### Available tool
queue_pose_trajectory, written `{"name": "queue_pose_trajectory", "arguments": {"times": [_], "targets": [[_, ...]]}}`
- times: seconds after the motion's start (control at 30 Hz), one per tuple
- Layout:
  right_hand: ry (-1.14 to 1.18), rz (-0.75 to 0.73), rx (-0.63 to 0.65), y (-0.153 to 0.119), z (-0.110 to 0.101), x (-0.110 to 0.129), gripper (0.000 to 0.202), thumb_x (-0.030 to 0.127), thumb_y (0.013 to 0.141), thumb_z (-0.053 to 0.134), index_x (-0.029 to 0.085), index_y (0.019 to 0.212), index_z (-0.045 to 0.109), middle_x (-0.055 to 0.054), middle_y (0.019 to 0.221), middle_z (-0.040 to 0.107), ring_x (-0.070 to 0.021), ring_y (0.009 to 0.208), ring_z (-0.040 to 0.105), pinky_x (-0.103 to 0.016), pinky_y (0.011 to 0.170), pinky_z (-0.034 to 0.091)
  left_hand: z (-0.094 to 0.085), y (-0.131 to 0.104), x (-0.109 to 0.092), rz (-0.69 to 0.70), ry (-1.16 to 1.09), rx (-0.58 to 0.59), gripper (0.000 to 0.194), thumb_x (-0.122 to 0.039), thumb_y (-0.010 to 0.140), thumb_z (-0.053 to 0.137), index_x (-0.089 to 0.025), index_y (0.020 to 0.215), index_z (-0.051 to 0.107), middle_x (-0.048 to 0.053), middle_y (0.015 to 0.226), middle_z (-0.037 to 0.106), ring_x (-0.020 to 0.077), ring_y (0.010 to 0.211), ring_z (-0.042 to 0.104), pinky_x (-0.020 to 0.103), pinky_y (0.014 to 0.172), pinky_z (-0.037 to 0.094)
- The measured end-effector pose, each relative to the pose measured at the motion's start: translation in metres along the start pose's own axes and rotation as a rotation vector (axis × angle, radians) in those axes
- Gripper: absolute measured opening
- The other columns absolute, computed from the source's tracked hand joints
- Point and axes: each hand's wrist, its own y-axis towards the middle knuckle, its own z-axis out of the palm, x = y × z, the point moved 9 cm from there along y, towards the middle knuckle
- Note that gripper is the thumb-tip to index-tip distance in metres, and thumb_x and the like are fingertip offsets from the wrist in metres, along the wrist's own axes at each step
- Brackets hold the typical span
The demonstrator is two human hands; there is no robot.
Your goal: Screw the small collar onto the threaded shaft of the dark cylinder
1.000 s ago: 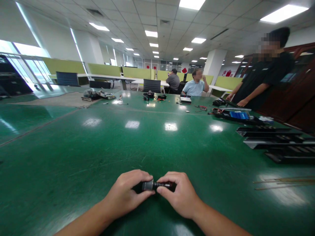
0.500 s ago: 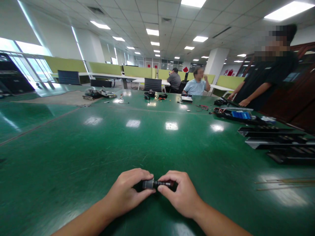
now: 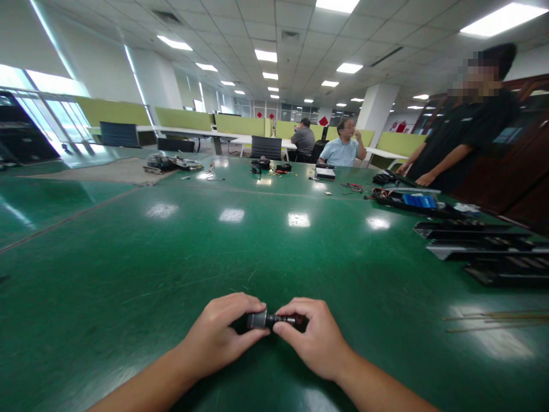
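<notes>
Head view looks down a long green table toward an open office. Low in the middle, the left hand and the right hand meet over a small dark cylinder that lies level, just above the tabletop. The left hand's fingers are curled around the thicker grey end, thumb underneath. The right hand's thumb and forefinger pinch the thinner, ribbed end, with the other fingers folded behind it. Only the short middle stretch of the cylinder shows between the two hands; both ends are hidden inside the grips. Whether the hands rest on the table cannot be told.

To the right, well apart from the hands, thin wooden sticks lie flat near the table edge. Farther back on that side, black trays sit in a stack-like row, and behind them a dark case with a blue part. A standing person in black leans both hands on the table beside that case. At the far end, small tools and cables are scattered across the surface, and a seated person in a light blue shirt has one hand raised to the face. Another seated person faces away.
</notes>
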Motion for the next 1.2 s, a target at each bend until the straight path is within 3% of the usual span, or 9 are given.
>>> {"name": "queue_pose_trajectory", "arguments": {"times": [1.2], "targets": [[0.053,0.029,-0.044,0.0010,-0.0059,-0.0022,0.008,0.023,0.085,0.072,0.020,0.086,0.080,-0.001,0.071,0.069,-0.0149,0.065,0.058,-0.026,0.062,0.040,-0.0089,0.0015,-0.0002,0.031,0.029,-0.030,0.036,-0.022,0.082,0.080,-0.023,0.114,0.065,0.004,0.104,0.074,0.0166,0.093,0.072,0.028,0.084,0.060]]}}
